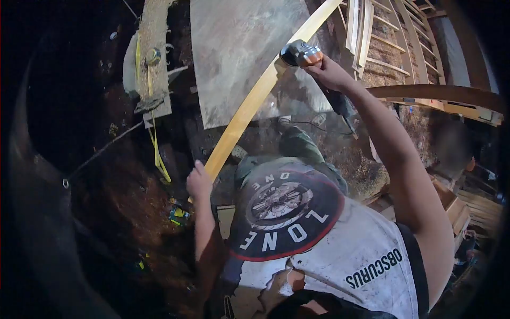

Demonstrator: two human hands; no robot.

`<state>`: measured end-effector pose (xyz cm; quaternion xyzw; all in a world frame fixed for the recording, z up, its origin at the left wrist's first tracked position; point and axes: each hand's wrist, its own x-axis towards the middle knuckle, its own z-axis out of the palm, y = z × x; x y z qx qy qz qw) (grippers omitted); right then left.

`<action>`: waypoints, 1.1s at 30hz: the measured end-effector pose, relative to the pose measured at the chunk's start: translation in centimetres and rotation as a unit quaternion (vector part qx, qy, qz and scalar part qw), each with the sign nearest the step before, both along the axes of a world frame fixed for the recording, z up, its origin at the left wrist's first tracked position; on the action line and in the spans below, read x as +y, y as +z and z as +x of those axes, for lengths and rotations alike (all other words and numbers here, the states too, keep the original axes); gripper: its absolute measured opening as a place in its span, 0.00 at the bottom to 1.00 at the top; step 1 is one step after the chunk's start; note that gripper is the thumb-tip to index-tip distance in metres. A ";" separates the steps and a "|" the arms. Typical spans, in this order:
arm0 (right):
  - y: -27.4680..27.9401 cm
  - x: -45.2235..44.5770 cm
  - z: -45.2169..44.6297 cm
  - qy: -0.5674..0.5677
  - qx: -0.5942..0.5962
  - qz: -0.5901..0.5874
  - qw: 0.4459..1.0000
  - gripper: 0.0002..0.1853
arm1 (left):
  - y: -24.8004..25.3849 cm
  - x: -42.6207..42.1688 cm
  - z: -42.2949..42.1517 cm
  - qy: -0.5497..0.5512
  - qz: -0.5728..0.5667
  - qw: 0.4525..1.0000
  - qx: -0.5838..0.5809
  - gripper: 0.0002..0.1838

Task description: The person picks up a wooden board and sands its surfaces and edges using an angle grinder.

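In the head view, the right arm stretches forward, slightly bent, its hand (329,74) gripping the power tool (304,54) at the long wooden strip (249,109), toward the pale sheet's (234,58) right edge, while the left hand's (200,183) fingers close round the wooden strip beyond the near-left corner.

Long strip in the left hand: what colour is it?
The strip is yellow, paler toward its far end; the head view shows it best.

The strip (245,112) crosses the sheet (228,53), right of the plank (155,26).
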<state>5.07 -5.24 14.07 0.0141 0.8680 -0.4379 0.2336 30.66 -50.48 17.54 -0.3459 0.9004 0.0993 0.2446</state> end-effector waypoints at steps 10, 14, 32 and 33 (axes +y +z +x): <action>1.0 -7.1 7.5 0.077 -0.067 -0.029 0.994 0.33 | -2.6 -2.7 3.3 0.044 0.035 0.997 0.050 0.37; 2.2 -10.3 11.2 0.133 -0.065 0.003 0.989 0.28 | -4.4 -3.2 3.8 0.043 0.046 0.993 0.101 0.35; 0.5 -2.5 1.9 0.038 0.003 0.011 0.999 0.37 | -8.5 -12.0 12.4 0.120 -0.119 0.981 0.094 0.22; 3.5 -2.2 1.2 0.022 -0.005 0.015 1.000 0.35 | -8.7 -12.6 12.8 0.115 -0.137 0.981 0.081 0.22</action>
